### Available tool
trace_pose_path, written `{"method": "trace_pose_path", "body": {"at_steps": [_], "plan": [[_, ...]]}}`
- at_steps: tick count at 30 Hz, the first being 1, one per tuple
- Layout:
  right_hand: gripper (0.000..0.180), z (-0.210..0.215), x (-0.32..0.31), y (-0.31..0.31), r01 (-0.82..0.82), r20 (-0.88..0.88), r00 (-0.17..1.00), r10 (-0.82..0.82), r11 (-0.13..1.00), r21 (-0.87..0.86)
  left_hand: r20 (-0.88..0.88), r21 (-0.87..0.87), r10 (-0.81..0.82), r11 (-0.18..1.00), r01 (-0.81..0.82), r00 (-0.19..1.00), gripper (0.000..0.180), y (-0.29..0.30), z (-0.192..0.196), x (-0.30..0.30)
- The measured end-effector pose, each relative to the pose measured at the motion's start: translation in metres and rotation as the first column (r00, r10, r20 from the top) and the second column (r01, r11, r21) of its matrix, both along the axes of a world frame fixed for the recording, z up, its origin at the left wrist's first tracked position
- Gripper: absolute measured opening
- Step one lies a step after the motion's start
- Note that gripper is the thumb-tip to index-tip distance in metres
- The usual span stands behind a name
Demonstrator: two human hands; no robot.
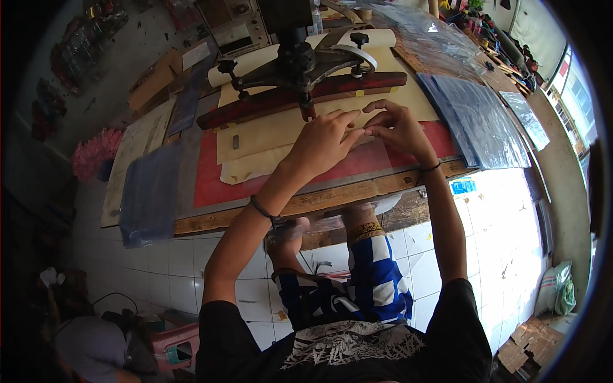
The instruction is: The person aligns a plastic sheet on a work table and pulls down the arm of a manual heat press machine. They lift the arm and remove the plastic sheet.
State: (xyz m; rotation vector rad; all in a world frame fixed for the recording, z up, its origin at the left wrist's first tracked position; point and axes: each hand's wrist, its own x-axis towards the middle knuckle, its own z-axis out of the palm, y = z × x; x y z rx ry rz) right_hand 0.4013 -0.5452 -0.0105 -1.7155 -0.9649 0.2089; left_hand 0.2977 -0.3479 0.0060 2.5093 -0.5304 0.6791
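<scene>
Overlooking white floor tiles (166, 268), a red-topped workbench (211, 179) carries a sealing press (300, 70). Left hand (322, 140) and right hand (399, 127) meet, fingertips pinching a clear plastic sheet (383, 156).

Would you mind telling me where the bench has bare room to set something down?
Bare red mat lies left of the cream paper, before the grey sheet. Under the press bar, around both hands, it is crowded; plastic sheets fill the right.

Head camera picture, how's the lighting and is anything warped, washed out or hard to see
Head view: strong fisheye, so the wooden table edge bows and dark corners ring the frame. Daylight from the right blows out the white tiled floor; the left side stays dim. The clear plastic sheets show glare. The left hand and right hand are sharp and evenly lit, fingertips meeting on a thin clear film that is hard to make out.
</scene>
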Motion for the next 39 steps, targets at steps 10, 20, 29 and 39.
{"method": "trace_pose_path", "body": {"at_steps": [10,20,29,39], "plan": [[0.019,-0.003,0.009,-0.001,-0.038,-0.096,0.995,0.039,0.999,0.014,-0.270,-0.268,-0.085,0.963,0.010,0.959,0.024,-0.001,-0.001,0.016],[0.027,-0.007,0.009,-0.006,0.110,0.116,0.989,-0.095,0.985,-0.134,-0.275,-0.128,0.077,0.985,-0.116,0.958,0.021,0.007,0.005,-0.023],[0.028,-0.005,0.017,-0.014,0.216,0.292,0.930,-0.224,0.975,0.059,-0.609,-0.211,0.138,0.921,-0.327,0.781,0.019,0.073,0.009,-0.099],[0.020,-0.018,0.030,-0.016,0.109,0.231,0.968,-0.098,0.993,-0.035,-0.345,-0.156,0.349,0.894,-0.420,0.871,0.018,0.117,-0.001,-0.081]]}}
